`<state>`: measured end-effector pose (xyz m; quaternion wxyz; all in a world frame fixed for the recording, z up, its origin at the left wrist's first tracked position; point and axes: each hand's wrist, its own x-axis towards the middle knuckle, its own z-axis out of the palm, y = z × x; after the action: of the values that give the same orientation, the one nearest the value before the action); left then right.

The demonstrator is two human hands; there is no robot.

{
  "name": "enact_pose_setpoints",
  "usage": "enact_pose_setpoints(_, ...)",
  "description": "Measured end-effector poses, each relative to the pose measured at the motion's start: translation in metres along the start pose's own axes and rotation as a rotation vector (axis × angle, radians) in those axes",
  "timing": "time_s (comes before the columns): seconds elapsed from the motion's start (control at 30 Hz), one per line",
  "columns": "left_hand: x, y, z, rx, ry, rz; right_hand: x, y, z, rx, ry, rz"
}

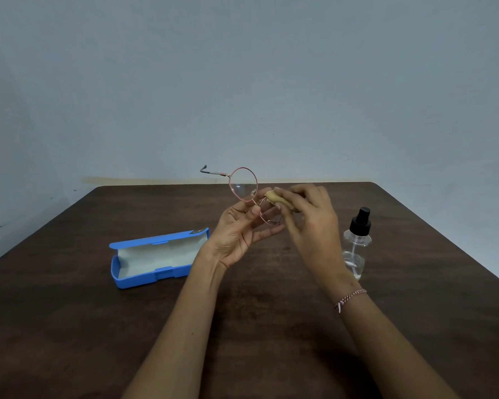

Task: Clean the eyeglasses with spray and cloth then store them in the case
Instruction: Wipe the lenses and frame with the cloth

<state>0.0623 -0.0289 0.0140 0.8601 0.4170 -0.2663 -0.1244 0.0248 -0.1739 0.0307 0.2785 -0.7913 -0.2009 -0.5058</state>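
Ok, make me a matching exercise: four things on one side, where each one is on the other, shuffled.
Things: 1 eyeglasses; 2 cloth; 3 case; 4 spray bottle.
Places: A standing upright on the table; B held up by the left hand; C lying open on the table; D pinched in the right hand.
Pairs: 1-B, 2-D, 3-C, 4-A.

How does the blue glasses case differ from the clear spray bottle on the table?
The blue plastic eyeglass case is opaque; the clear spray bottle with a black pump top is see-through, with a little liquid at the bottom. The case lies flat with its lid open; the bottle stands upright. The case sits left, the bottle right. Both rest on the dark brown wooden table.
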Motion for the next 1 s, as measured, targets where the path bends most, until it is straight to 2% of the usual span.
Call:
enact_pose_setpoints(0.33,-0.0016,0.0036,-0.0051,-0.087,0.037,0.104,-0.0024,-0.0049,0.0032,0.173,-0.133,-0.106)
enact_pose_setpoints(0.57,0.0003,-0.0029,-0.0037,-0.047,0.015,0.046,-0.0019,-0.0041,0.0022,0.090,-0.028,-0.052)
enact_pose_setpoints(0.83,-0.0006,-0.0004,-0.0069,-0.097,0.054,0.073,-0.0036,-0.0050,0.0035,0.165,-0.157,-0.142)
enact_pose_setpoints(1.0,-0.0005,-0.0012,-0.0064,-0.048,0.027,0.057,-0.0006,-0.0007,0.0010,0.122,-0.067,-0.090)
